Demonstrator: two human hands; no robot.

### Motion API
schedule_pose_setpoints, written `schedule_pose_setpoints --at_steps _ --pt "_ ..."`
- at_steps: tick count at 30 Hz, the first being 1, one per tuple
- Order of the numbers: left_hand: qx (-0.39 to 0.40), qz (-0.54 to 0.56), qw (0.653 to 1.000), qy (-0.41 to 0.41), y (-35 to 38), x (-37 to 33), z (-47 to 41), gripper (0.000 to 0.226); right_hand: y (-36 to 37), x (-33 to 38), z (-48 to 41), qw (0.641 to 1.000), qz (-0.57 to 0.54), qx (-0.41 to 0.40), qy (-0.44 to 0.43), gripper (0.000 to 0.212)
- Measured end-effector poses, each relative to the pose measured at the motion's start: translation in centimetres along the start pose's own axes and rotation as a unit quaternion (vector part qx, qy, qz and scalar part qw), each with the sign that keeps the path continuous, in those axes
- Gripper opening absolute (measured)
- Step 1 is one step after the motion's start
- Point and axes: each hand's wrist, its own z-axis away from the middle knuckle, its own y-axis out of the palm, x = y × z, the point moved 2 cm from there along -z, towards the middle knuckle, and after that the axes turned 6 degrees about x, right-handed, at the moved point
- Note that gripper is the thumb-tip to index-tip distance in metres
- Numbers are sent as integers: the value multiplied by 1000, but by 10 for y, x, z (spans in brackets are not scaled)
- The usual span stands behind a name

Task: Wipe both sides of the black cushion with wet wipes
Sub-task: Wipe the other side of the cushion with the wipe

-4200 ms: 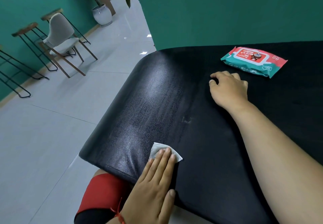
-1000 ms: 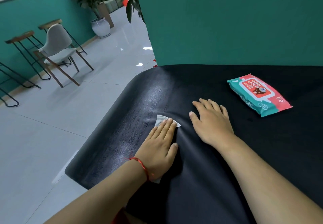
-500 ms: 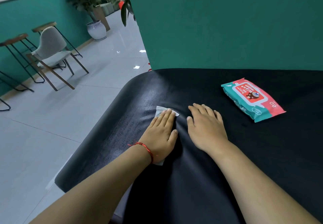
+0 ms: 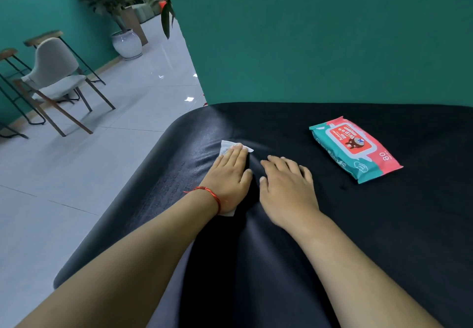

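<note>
The black cushion [image 4: 384, 225] fills the lower right of the head view, its rounded left edge hanging over the floor. My left hand [image 4: 229, 176] lies flat with straight fingers, pressing a white wet wipe [image 4: 225, 147] onto the cushion; the wipe's corners show beyond my fingertips and under my wrist. Right beside it, my right hand [image 4: 288, 189] rests palm down on the cushion with fingers spread. A damp sheen marks the cushion left of the wipe. The teal and red wet wipes pack [image 4: 354, 148] lies on the cushion at the right, apart from both hands.
A green wall [image 4: 320, 33] rises right behind the cushion. On the grey tiled floor [image 4: 76, 187] to the left stand a grey chair [image 4: 56, 76], bar stools and a potted plant in a white pot [image 4: 126, 43].
My left hand has slid the wipe from the cushion's near edge up toward the far side. My right hand has drawn in next to it, and my view has shifted forward.
</note>
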Motion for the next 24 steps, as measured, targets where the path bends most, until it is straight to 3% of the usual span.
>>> schedule_pose_setpoints --at_steps 12,24 --pt "-17 6 1000 9 -7 5 -48 89 -5 -1 -1 1000 -9 -7 -8 48" --pt "-10 7 1000 -7 -22 5 -105 62 -13 -18 -11 998 -50 -28 -10 46"
